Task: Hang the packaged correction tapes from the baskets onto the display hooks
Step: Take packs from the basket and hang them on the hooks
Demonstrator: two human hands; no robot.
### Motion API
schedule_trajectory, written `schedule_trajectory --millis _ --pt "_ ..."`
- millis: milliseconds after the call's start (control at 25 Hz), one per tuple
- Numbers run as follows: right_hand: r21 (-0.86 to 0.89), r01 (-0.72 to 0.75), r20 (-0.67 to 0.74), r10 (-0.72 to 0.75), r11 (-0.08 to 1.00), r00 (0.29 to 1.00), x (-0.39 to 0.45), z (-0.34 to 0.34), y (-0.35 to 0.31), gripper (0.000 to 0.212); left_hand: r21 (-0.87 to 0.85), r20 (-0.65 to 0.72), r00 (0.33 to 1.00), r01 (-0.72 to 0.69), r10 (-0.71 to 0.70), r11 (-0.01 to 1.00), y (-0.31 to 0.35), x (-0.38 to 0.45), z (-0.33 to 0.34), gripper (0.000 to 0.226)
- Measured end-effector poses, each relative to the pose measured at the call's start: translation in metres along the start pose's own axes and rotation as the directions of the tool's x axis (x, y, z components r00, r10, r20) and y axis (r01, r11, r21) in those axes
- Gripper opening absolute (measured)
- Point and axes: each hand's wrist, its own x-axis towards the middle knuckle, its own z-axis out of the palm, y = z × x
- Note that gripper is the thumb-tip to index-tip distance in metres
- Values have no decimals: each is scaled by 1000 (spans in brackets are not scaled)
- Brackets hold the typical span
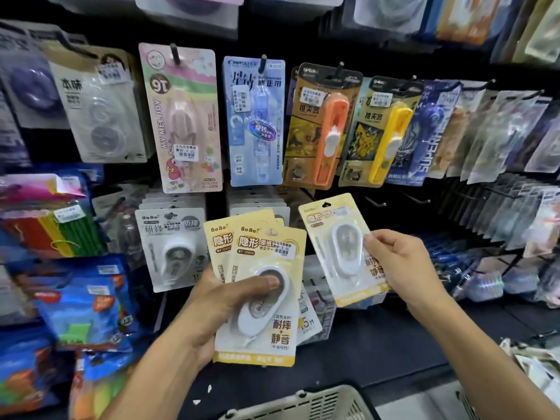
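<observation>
The left hand (212,301) holds a fanned stack of yellow correction tape packs (260,298), thumb pressed across the blister of the front pack and fingers curled behind the cards. The right hand (403,268) pinches a single yellow pack (339,247) by its right edge, thumb on the face and fingers behind, so this grip is closed on the card. The single pack is tilted, its top leaning left, and its hang hole (327,204) sits near the top edge of the card.

Step in hand, as judged: hang the single pack on a free display hook.

1. Select a bare hook. Several empty hooks (375,203) project from the dark panel just right of the pack's top edge.
2. Rotate the pack upright so that the hang hole faces the hook tip squarely. A tilted card is likely to catch on the tip.
3. Keep the pinch low on the card edge, clear of the hole, so the fingers do not block the hook.
4. Slide the card straight back along the hook; release only when it hangs freely.
5. Keep the left-hand stack clear of the grey packs (172,247) hanging just beside it.

A basket (303,401) stands below, between the forearms; its contents are not visible
</observation>
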Motion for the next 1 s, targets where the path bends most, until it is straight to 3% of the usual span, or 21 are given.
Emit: schedule_trajectory --millis 320,480,520,600,640,680,760,880,1000 --pt "-192 39 -87 -57 981 995 -2 -4 1 26 -37 -11 998 -61 61 997 1 -1 0 50" --pt "-238 -73 -126 43 969 991 -3 12 -6 18 -45 -36 996 -88 87 995 2 -4 1 49" --pt "-301 -117 -155 73 946 985 -6 19 -9 29 -48 -41 995 -88 86 995 2 -4 3 48" --pt "-467 30 -114 -94 884 989 -18 31 -17 42 -50 -74 992 -101 97 994 0 -3 6 50" --pt "-412 162 -12 -183 896 983 -27 38 -23 40 -49 -96 989 -113 108 992 -1 -2 7 51" --pt "-234 198 113 -176 952 978 -40 49 -33 37 -46 -113 987 -121 115 992 -2 -1 9 55" --pt "46 83 333 -93 995 938 -61 69 -42 42 -45 -125 985 -123 116 991 -4 0 12 66" --pt "227 25 284 -91 974 954 -63 78 -36 42 -119 -106 986 -137 125 983 -4 0 13 65" --pt "485 -143 235 30 863 972 -49 64 -31 43 -170 -152 980 -155 130 973 -3 0 10 65"
